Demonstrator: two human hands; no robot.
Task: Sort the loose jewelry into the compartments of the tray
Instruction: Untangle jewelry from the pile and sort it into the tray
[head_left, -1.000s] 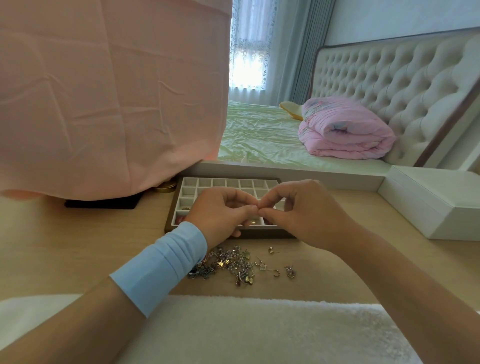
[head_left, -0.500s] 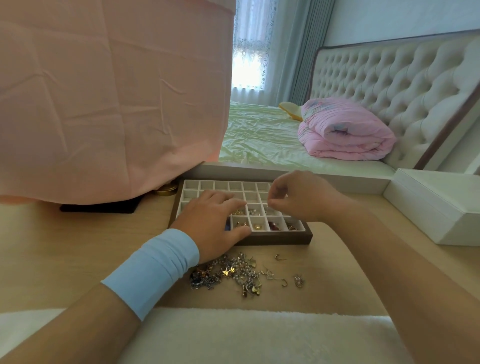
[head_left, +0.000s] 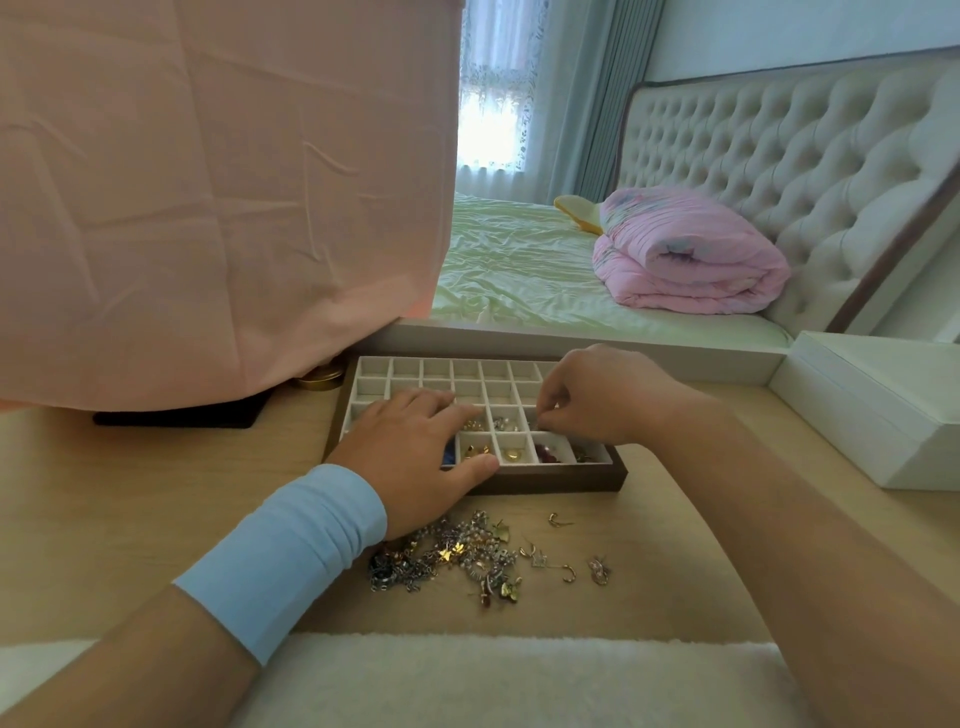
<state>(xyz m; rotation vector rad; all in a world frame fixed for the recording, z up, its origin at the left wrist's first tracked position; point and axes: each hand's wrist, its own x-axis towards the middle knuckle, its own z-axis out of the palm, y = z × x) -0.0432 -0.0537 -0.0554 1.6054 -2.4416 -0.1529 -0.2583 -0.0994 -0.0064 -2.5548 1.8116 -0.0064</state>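
— Change logged?
— Hands had parted. Left hand (head_left: 415, 457) lay flat on the tray (head_left: 571, 477), fingers straight. Right hand (head_left: 597, 397) pinched its fingertips together over one compartment; contents too small to see.
— Meaning?
— Likely one drop-off. The loose jewelry (head_left: 467, 558) lay behind the left fingers.

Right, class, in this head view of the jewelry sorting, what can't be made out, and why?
Head view: whether the right hand pinches anything; its curled fingers hide it.
The left compartments of the white-lined brown tray; the left hand covers them.
Single pieces in the tangled silver-and-gold jewelry pile; too small.
What the pink cloth drapes over.
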